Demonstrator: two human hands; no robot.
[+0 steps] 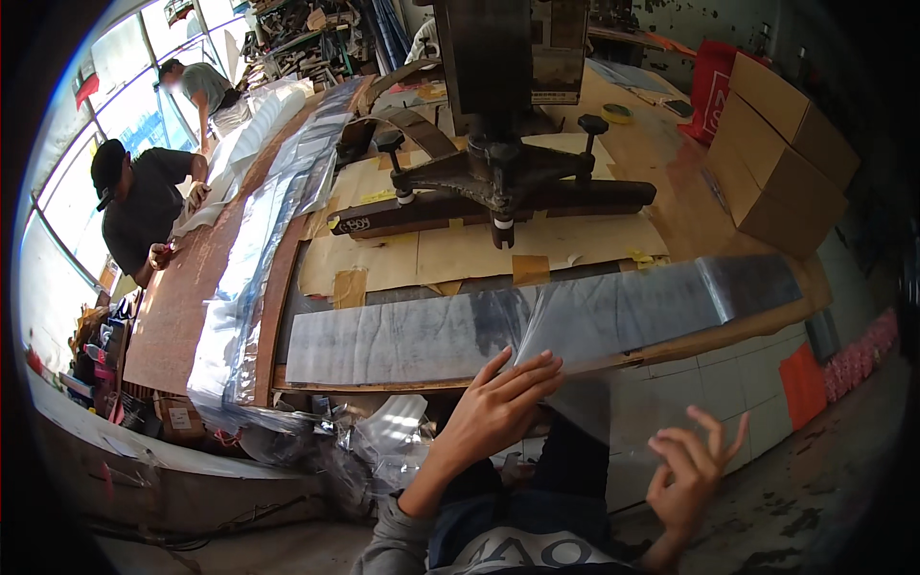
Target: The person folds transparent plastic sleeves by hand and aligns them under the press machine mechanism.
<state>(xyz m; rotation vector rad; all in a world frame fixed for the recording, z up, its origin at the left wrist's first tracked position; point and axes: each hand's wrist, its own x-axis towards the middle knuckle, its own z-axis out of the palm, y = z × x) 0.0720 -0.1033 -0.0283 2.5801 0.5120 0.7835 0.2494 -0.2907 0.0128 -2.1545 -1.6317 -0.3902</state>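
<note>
Grip of the left hand (494, 407) rests open-fingered on a clear plastic sheet (585, 331) overhanging the surface's near edge; the right hand (692, 470) hovers spread below, beside stacked glossy film (383, 340). Dark metal press (503, 182) stands behind.

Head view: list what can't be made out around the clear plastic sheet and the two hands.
- Clear plastic sheet: its lower edge near the right hand is lost to transparency; contact unclear.
- Left hand: palm side hidden; only its back shows, fingers on the sheet.
- Dark metal press: top cut off by the frame edge.
- Shelf clutter: too small and bent by the fisheye.
</note>
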